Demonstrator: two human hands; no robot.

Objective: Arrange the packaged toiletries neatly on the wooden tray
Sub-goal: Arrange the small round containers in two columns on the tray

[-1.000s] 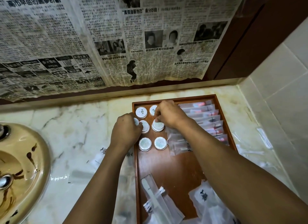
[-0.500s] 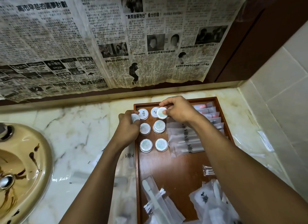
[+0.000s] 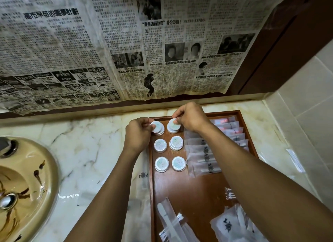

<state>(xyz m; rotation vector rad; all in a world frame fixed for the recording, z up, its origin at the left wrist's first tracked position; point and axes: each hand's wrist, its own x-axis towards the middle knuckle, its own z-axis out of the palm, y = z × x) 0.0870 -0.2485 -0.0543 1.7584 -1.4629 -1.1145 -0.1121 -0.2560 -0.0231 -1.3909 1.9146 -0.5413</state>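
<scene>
Head: wooden tray [image 3: 198,187] on marble counter [image 3: 86,151], newspaper [image 3: 108,52] behind.

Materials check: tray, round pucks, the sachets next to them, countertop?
Tray: wood, reddish-brown, semi-gloss varnish by its sheen.
Round pucks: contents hidden; wrap looks like pleated white paper or foil with a printed top label.
Sachets: frosted translucent plastic film, contents faintly showing through.
Countertop: polished marble or lookalike, veined and reflective.

Cannot see the wooden tray's [image 3: 198,187] near end past the bottom edge. Cannot see the sachets' [image 3: 232,128] left ends under the right hand [image 3: 192,119].
</scene>
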